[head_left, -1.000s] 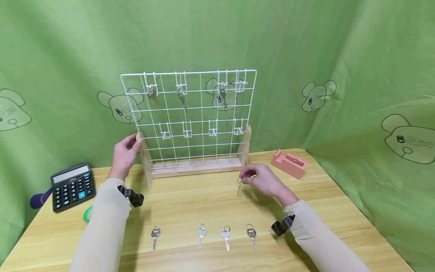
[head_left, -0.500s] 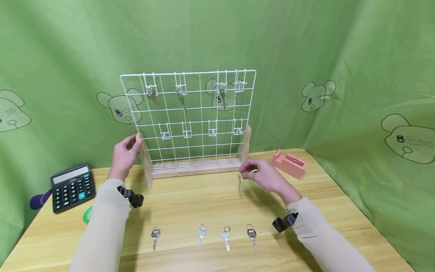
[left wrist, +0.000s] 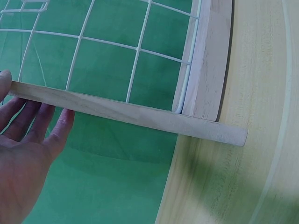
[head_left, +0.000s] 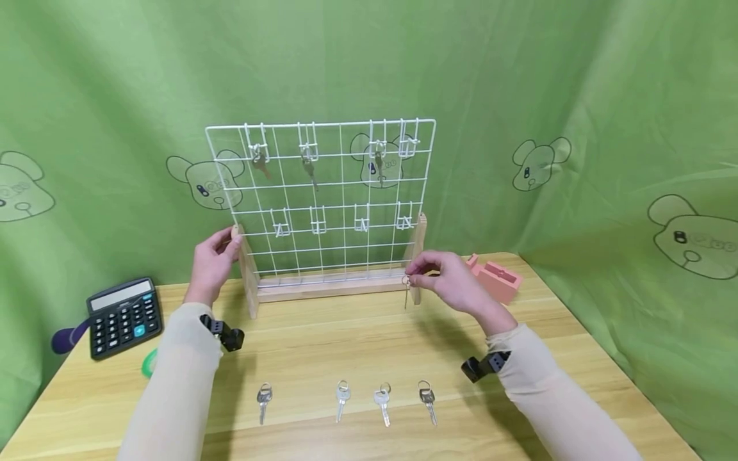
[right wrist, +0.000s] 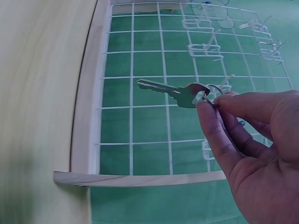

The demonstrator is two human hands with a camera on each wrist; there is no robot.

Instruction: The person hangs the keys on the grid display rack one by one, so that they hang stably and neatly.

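My left hand [head_left: 212,261] pinches the upper end of the left wooden post [left wrist: 126,111] of a white wire grid rack [head_left: 343,182], thumb on one side and fingers on the other. With thumb and fingertips, my right hand [head_left: 452,282] holds a key [right wrist: 180,93] by its metal ring [right wrist: 212,95]; the blade hangs down before the rack's right foot. Three keys hang on top-row hooks, one of them a dark key [head_left: 379,168]. The top-right hook [head_left: 408,147] and the lower-row hooks, such as the one at right [head_left: 405,221], hold no keys.
Several keys lie in a row at the front of the wooden table [head_left: 323,346], among them a silver key [head_left: 343,400]. A calculator [head_left: 123,318] and a green ring [head_left: 149,363] are at left. A pink tape dispenser [head_left: 500,282] stands behind my right hand.
My right hand has risen and moved farther back with the key, now overlapping the rack's right foot and partly covering the tape dispenser. My left hand stays on the post.
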